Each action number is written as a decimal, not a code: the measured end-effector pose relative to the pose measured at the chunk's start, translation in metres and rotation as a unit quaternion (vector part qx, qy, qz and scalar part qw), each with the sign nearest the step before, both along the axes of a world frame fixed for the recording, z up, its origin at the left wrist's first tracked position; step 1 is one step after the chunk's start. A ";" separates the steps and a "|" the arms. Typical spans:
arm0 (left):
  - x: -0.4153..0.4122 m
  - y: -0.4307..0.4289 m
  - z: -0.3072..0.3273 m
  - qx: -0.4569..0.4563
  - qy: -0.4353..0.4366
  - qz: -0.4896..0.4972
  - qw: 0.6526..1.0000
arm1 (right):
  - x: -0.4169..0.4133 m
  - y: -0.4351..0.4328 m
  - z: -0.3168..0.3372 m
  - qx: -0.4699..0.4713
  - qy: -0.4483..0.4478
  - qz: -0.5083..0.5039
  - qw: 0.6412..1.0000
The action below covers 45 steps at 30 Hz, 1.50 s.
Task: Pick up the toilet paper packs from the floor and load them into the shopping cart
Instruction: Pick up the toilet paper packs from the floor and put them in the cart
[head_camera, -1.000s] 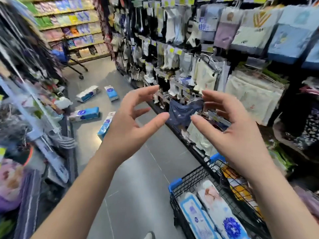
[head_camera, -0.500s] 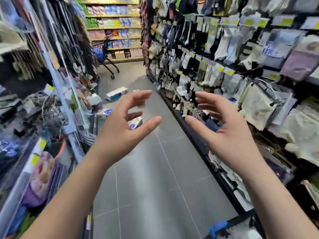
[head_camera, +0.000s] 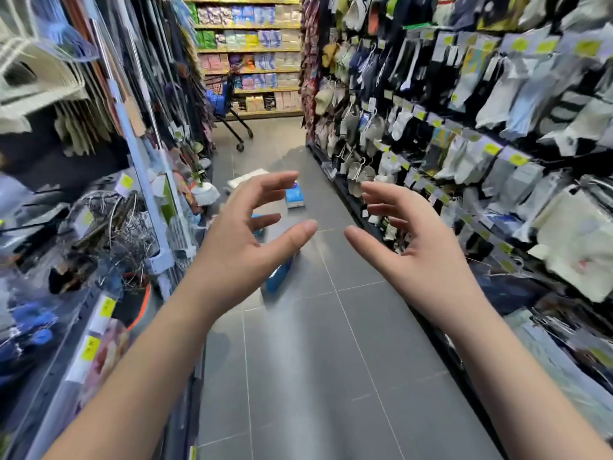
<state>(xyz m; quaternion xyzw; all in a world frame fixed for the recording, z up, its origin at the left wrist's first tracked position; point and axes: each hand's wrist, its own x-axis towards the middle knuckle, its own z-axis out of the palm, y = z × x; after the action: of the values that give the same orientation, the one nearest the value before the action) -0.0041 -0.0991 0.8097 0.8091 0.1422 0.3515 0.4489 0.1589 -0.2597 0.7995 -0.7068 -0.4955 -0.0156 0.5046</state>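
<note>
No text legible: yellow shelf tags (head_camera: 518, 158), toilet paper packs (head_camera: 294, 196) too blurred.

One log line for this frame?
phase: pre-grasp | left hand: open, empty | right hand: open, empty | toilet paper packs: on floor, untouched

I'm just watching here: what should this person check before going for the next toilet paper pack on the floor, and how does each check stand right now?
1. Hands free: the left hand and right hand are both open and hold nothing: ok.
2. A pack in sight: a blue pack lies on the floor just beyond the left hand: ok.
3. Touching a pack: neither hand does: not ok.
4. Count of packs to fetch: a second pack lies farther on, but the left hand hides part of the floor: cannot tell.
5. Cart nearby: only a cart at the aisle's far end shows: cannot tell.
</note>
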 end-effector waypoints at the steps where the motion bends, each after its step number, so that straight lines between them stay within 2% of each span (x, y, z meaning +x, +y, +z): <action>1: 0.005 0.009 -0.001 -0.001 0.000 0.004 1.000 | 0.007 0.011 -0.002 -0.001 0.004 0.005 1.000; 8: 0.061 0.072 -0.007 0.008 0.008 0.032 0.999 | 0.072 0.087 -0.016 0.010 0.026 0.046 0.999; 22: 0.234 0.210 -0.002 -0.002 0.011 0.089 0.996 | 0.270 0.241 -0.012 0.008 0.039 0.090 0.995; 33: 0.321 0.330 -0.015 -0.020 0.015 0.091 0.996 | 0.349 0.361 -0.028 -0.007 0.053 0.089 0.995; 45: 0.397 0.535 -0.013 -0.034 -0.003 0.061 0.998 | 0.421 0.553 -0.015 -0.031 0.017 0.045 0.998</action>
<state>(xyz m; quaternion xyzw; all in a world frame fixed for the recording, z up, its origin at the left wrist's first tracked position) 0.3933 0.4359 0.7970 0.7820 0.2025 0.3754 0.4544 0.5799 0.2938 0.7841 -0.6997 -0.5181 0.0345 0.4907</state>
